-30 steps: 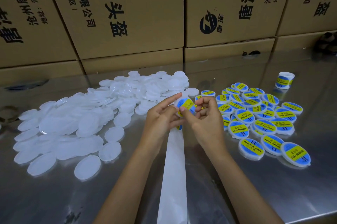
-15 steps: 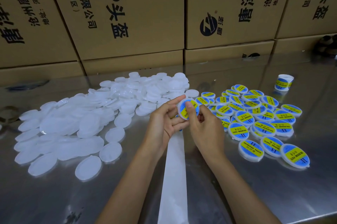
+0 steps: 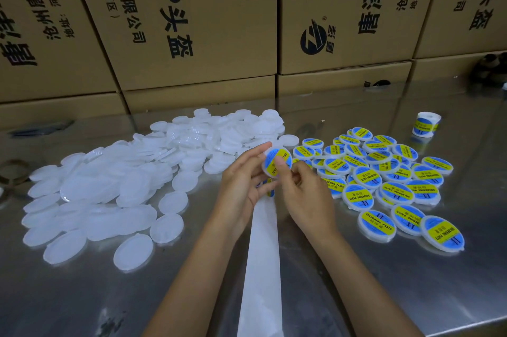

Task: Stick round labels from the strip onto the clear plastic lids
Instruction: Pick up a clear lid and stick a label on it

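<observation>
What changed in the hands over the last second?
The label, a second ago only partly over the lid between the fingertips, now sits flat on the lid. The right hand has opened out, and its thumb now presses the label's face. The left hand still holds the lid by its edge. The backing strip and both lid piles stayed put.
</observation>
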Motion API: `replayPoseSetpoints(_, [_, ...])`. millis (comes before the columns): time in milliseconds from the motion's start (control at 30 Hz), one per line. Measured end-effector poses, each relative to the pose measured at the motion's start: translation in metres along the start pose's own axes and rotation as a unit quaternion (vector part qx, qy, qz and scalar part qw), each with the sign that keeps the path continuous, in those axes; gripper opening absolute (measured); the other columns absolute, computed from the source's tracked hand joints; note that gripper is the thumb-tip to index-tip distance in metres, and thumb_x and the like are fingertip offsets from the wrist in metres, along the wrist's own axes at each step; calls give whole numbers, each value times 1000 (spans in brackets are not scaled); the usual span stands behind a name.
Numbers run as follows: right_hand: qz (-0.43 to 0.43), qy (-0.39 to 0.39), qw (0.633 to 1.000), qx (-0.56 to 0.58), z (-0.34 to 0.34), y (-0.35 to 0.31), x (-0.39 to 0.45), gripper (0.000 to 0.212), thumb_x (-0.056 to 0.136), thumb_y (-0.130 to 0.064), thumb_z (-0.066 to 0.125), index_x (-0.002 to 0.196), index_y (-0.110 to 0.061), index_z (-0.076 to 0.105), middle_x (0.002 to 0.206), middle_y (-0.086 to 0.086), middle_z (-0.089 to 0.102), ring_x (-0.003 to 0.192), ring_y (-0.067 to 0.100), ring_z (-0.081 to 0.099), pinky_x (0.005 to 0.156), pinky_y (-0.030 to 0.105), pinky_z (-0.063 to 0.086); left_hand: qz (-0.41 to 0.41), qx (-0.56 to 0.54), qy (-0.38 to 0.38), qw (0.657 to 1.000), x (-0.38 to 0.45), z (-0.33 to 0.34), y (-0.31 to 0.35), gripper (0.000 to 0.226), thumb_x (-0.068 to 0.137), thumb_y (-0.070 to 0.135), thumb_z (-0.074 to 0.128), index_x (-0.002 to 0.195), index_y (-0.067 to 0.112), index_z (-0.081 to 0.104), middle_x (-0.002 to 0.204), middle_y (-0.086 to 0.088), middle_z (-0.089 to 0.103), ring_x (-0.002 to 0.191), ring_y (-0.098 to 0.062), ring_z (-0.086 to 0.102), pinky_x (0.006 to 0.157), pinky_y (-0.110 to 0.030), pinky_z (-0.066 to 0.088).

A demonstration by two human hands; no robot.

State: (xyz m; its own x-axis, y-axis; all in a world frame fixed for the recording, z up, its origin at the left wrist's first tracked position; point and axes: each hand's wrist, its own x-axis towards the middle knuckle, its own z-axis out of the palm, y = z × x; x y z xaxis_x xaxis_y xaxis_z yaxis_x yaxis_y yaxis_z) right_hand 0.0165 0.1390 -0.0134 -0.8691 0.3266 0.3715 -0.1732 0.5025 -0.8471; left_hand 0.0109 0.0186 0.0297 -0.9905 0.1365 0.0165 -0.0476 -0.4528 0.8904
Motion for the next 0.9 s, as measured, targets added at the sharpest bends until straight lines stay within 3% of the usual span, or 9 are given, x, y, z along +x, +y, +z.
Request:
replayPoseSetpoints(133, [-18,20,995,-92,1,1,-2,60,76,-85,45,71,-25,46,63,-10,56,63,5,55,53,29,39,-5,-17,-4,1000,-1,2,-1,26,102,8,52,119,13,70,111,-16,75,100,-36,73,72,-33,61])
replayPoseSetpoints(367, [-59,42,997,-34,0,-2,-2,48,96,-55,45,61,-23,34,50,-5,43,53,10,44,49,31,30,-4,26,-13,1000,0,-3,-1,28,102,8,52,125,16,67,107,-11,77,91,-27,76,75,-32,62])
replayPoseSetpoints(600, [-63,61,996,-8,-2,1,1,42,104,-35,40,63,-29,46,53,-8,48,56,12,44,54,33,30,32,93,-16,995,2,-8,-3,30,92,-4,61,116,13,67,96,-24,74,83,-29,73,73,-33,61])
replayPoseSetpoints(667, [-39,65,997,13,-3,0,3,39,105,-33,39,74,-19,59,62,-4,57,63,20,51,59,36,39,49,124,-30,991,2,-9,-3,43,89,-11,63,122,16,59,88,-16,75,78,-25,74,73,-33,62])
replayPoseSetpoints(767, [-13,84,994,62,-7,0,7,41,105,-30,40,65,-22,46,57,-6,48,59,14,43,61,35,33,50,171,-80,981,2,-9,-6,64,84,-18,66,131,24,55,82,-3,72,81,-20,73,73,-35,62])
replayPoseSetpoints(900, [1,58,992,110,-9,0,6,45,103,-44,43,62,-26,39,52,-14,46,55,7,40,58,31,33,66,160,-44,984,0,-6,-7,45,84,-11,72,118,17,70,86,-1,73,82,-25,75,73,-30,61])
